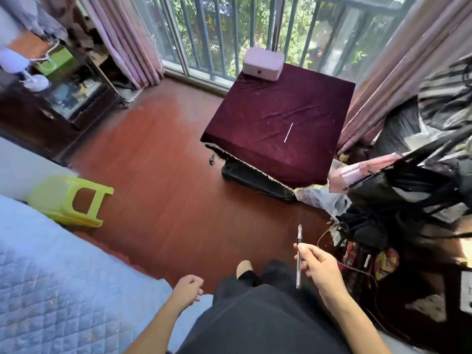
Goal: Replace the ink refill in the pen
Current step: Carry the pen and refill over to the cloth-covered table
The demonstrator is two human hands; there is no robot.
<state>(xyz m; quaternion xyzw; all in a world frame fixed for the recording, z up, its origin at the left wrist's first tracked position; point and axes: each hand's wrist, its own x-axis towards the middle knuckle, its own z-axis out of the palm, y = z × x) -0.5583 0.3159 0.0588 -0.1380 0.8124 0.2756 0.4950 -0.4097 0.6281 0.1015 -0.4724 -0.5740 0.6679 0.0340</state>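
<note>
Low on the right of the view, the right hand (316, 267) pinches a slim pen (298, 256) between thumb and fingers, its barrel nearly upright above the wooden floor (163, 180). The left hand (187, 290) hangs beside the person's dark-clothed leg with its fingers loosely curled, holding nothing. A thin white ink refill (288, 132) lies well apart from both hands on a low table draped in a maroon cloth (268, 106), near the table's right side. A pale pink box (263, 63) sits at the table's far edge, against the barred window (229, 26). Bare floor lies between the person and the table. A small dark object (212, 159) lies on the floor near the table's left corner, and a black bag (255, 180) shows under the cloth's fringe. Black clothes and bags (408, 200) crowd the right side, close to the table and the hand with the pen. On the left, a lime-green stool (69, 200) lies on its side beside a blue quilted bed (51, 277).
</note>
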